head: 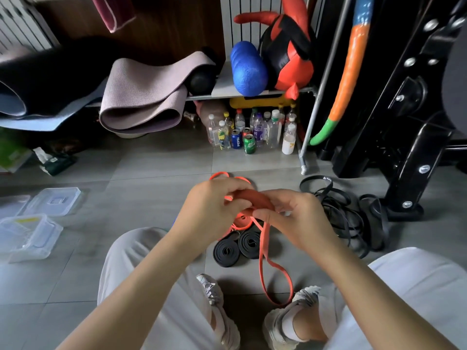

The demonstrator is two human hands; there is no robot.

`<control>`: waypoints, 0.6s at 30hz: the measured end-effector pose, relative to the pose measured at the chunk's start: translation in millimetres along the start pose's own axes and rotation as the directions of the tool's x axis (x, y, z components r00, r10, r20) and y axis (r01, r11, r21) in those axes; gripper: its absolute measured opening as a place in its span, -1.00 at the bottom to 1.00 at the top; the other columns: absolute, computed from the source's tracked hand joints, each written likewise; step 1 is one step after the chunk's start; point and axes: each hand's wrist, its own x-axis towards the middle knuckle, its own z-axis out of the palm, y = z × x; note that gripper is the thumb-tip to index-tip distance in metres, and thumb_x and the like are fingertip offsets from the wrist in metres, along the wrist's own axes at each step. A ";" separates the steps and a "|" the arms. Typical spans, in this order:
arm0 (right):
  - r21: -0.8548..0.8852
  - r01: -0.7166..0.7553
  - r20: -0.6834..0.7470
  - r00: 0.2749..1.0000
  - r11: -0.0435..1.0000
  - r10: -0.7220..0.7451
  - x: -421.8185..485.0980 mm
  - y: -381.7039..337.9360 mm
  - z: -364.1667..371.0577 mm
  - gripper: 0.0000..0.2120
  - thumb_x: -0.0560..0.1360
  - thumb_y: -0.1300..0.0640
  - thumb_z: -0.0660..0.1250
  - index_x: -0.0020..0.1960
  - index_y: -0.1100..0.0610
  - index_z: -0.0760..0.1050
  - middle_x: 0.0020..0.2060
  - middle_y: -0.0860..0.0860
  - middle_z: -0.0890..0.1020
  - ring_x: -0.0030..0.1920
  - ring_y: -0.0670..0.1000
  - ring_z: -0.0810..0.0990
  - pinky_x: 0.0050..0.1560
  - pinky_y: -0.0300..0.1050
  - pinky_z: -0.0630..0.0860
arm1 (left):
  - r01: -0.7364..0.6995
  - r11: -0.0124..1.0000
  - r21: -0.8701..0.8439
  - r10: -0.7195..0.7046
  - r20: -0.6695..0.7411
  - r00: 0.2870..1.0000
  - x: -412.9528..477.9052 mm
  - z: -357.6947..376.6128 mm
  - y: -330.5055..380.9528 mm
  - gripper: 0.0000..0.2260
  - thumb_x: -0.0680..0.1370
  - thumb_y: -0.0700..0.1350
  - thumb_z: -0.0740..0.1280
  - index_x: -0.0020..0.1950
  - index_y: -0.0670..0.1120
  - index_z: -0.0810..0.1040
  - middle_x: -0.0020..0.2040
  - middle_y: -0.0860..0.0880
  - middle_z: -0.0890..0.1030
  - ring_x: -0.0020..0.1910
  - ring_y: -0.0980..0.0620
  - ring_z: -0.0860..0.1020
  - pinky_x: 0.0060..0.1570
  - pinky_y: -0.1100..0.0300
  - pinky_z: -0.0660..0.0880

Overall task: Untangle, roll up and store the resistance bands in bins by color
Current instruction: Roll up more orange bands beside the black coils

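Two rolled black bands (226, 250), one rolled orange band (242, 220), two pale shoes (284, 322), one blue foam roller (249, 69).

floor (151, 168): grey tiles | metal shelf (219, 87) | wall (164, 34): perhaps wood | light: dim

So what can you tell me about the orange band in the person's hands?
The orange band is a flat, narrow, rubbery-looking strip. One end is wound into a small roll pinched between the left hand and right hand, above the floor. The rest hangs loose as a loop whose bottom lies by a pale shoe. More orange loops lie beyond the hands; whether they are the same band is unclear.
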 end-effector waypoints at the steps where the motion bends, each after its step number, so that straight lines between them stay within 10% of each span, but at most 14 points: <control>1: -0.014 -0.009 0.020 1.000 1.000 0.009 0.3 0.8 -0.3 -0.74 0.37 0.12 0.50 -0.13 -0.24 0.59 -0.23 -0.16 0.70 -0.18 -0.19 0.66 -0.05 -0.18 0.55 | 0.011 0.998 -0.059 -0.012 -0.027 1.000 -1.1 -0.5 0.6 -0.77 0.43 -0.25 0.42 -0.11 0.11 0.65 -0.18 0.12 0.64 -0.15 0.17 0.57 -0.03 0.24 0.49; 5: 0.068 -0.072 0.019 0.997 0.995 0.071 1.8 3.1 -2.3 -0.85 0.35 0.11 0.51 -0.21 -0.13 0.62 -0.25 -0.09 0.71 -0.20 -0.10 0.68 -0.02 -0.01 0.59 | 0.043 0.943 -0.331 -0.072 -0.075 0.995 -5.3 -2.0 2.2 -0.58 0.42 -0.39 0.39 -0.24 0.19 0.58 -0.28 0.22 0.65 -0.23 0.27 0.61 -0.15 0.45 0.47; 15: 0.349 -0.073 -0.042 0.995 0.934 0.094 -2.3 -6.7 4.5 -0.84 0.29 0.06 0.44 -0.13 -0.02 0.65 -0.22 0.01 0.72 -0.19 0.08 0.69 -0.14 -0.11 0.63 | 0.187 0.431 -0.883 -0.340 0.033 0.940 -16.3 26.2 -11.6 -0.69 0.36 -0.20 0.38 0.09 -0.23 0.58 -0.05 -0.18 0.68 -0.08 -0.07 0.65 0.01 0.11 0.58; 18: 0.269 -0.067 -0.070 0.994 0.961 0.089 -2.9 -5.6 2.2 -0.87 0.38 0.17 0.45 -0.13 -0.03 0.64 -0.25 0.05 0.71 -0.22 0.18 0.67 -0.14 0.08 0.59 | 0.223 0.595 -0.772 -0.299 0.045 0.953 -13.9 21.2 -8.6 -0.83 0.43 -0.27 0.39 -0.01 -0.11 0.59 -0.10 -0.08 0.69 -0.06 -0.06 0.64 0.01 0.16 0.58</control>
